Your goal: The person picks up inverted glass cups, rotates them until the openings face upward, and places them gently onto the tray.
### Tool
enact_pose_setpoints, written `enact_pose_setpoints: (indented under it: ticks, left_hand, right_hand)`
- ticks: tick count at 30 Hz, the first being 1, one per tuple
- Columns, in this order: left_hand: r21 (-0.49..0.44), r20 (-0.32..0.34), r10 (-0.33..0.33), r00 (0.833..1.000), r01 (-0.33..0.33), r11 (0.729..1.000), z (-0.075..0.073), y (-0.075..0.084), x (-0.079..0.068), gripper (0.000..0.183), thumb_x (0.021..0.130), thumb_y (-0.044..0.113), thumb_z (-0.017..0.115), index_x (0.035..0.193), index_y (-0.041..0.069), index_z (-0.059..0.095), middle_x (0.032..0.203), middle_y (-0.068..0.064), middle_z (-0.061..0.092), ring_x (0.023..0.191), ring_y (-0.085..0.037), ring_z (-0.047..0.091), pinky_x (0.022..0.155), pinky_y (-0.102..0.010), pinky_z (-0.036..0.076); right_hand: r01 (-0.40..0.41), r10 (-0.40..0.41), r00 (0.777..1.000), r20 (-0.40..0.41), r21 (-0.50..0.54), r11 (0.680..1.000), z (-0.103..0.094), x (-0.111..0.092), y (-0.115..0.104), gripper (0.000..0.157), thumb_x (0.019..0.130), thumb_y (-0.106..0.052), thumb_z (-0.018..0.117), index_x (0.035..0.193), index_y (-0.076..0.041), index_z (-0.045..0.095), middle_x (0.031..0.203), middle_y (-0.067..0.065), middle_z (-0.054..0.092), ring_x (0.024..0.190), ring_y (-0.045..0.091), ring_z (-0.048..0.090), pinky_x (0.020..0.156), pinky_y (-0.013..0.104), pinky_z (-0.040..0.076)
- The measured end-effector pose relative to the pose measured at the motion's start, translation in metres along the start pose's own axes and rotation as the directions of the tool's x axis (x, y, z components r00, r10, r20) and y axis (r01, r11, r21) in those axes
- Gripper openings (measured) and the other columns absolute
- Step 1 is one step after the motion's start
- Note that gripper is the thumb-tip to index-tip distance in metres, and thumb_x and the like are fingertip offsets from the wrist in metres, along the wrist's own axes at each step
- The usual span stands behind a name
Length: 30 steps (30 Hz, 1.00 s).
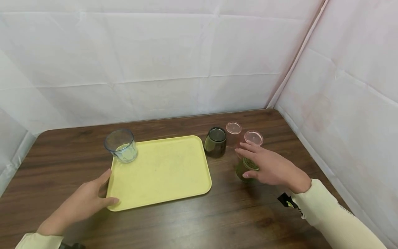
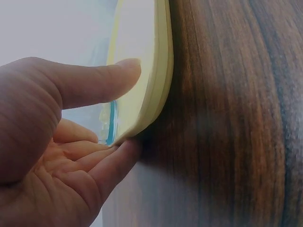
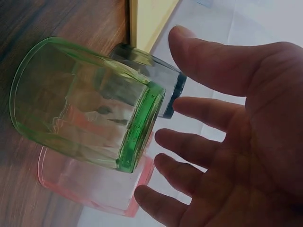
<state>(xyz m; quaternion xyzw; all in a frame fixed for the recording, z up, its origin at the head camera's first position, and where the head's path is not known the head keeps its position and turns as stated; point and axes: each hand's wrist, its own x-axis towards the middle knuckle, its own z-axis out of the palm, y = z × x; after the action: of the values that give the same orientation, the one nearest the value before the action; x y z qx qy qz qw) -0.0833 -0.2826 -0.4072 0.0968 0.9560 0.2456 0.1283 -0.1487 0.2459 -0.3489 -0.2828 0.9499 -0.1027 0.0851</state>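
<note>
My left hand (image 1: 84,200) is at the left side of a yellow tray (image 1: 161,169), its thumb over the near corner and its fingers along the edge. In the left wrist view, the fingertips are right at the tray's rim (image 2: 161,71). A clear bluish glass (image 1: 125,147) stands upright on the tray's far left corner. My right hand (image 1: 273,167) reaches over an upside-down green glass (image 1: 240,169), fingers spread. The right wrist view shows a gap between those fingers and the base of the green glass (image 3: 85,109).
Right of the tray stands an upside-down dark grey glass (image 1: 215,147). Two pink glasses, one at the back (image 1: 233,128) and one (image 1: 253,137) partly behind my right hand, are also upside down. White sheeting (image 1: 155,62) rises behind the brown wooden table (image 1: 186,224) and along its right side.
</note>
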Motion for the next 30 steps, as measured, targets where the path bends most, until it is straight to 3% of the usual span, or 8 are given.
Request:
enact_pose_setpoints:
  ticks: [11, 18, 30]
  left_hand:
    - [-0.002, 0.005, -0.033, 0.999, 0.033, 0.999, 0.0004, -0.0065, 0.0037, 0.084, 0.095, 0.021, 0.075, 0.153, -0.02, 0.031, 0.149, -0.041, 0.043, 0.133, -0.055, 0.053, 0.1, -0.067, 0.051]
    - [0.0, 0.022, -0.035, 0.999, 0.035, 0.999, -0.0015, -0.0057, 0.0072, 0.078, 0.096, 0.016, 0.073, 0.15, -0.022, 0.032, 0.147, -0.042, 0.044, 0.132, -0.058, 0.051, 0.102, -0.068, 0.049]
    - [-0.011, 0.059, -0.058, 0.997, 0.059, 0.998, -0.0004, -0.0078, 0.0088, 0.081, 0.098, 0.018, 0.071, 0.153, -0.021, 0.027, 0.148, -0.043, 0.043, 0.133, -0.057, 0.05, 0.1, -0.066, 0.052]
  right_hand:
    - [0.078, -0.08, 0.997, -0.021, -0.062, 0.995, 0.008, 0.0018, 0.0052, 0.062, 0.084, -0.001, 0.082, 0.142, -0.012, 0.063, 0.148, 0.008, 0.063, 0.129, 0.029, 0.066, 0.103, 0.049, 0.057]
    - [0.107, -0.112, 0.993, -0.04, -0.112, 0.988, 0.0068, 0.0033, 0.0083, 0.052, 0.08, -0.002, 0.085, 0.128, -0.012, 0.07, 0.132, 0.002, 0.07, 0.113, 0.023, 0.072, 0.094, 0.045, 0.06]
    - [0.134, -0.14, 0.989, -0.04, -0.126, 0.983, -0.0018, 0.0028, 0.0036, 0.053, 0.078, 0.0, 0.086, 0.127, -0.014, 0.071, 0.129, -0.001, 0.071, 0.106, 0.017, 0.072, 0.09, 0.04, 0.061]
